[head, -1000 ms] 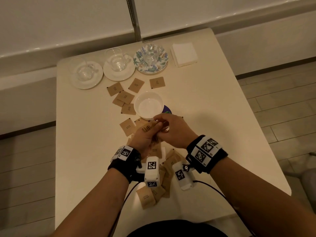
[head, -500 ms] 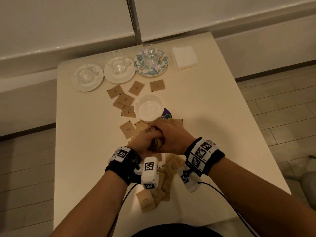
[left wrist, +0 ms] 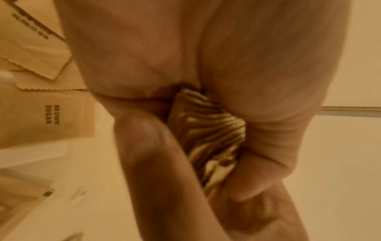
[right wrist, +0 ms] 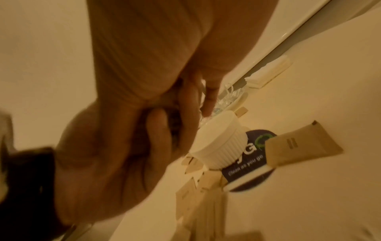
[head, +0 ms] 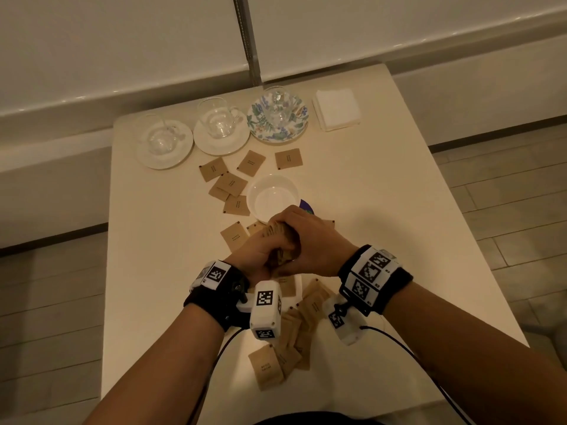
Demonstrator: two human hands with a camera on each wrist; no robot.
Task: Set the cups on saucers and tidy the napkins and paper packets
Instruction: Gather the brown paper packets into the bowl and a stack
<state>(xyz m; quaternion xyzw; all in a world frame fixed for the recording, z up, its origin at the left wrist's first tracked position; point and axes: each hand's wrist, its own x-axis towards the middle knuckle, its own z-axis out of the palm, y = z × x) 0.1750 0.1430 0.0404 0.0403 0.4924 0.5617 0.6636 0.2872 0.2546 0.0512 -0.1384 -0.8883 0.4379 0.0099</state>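
Both hands drawn closer to body since a second ago. Left hand (head: 256, 256) and right hand (head: 310, 243) fingers curled round stack of brown paper sugar packets (head: 277, 237), held above cream table (head: 368, 191), just before white ribbed ceramic bowl (head: 273, 199); loose packets unchanged.

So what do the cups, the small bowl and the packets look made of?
Cups: clear glass, saucers visible through them. Small bowl: glossy white ceramic probably, ribbed outside. Packets: matte brown kraft paper, serrated edges, printed "BROWN SUGAR".
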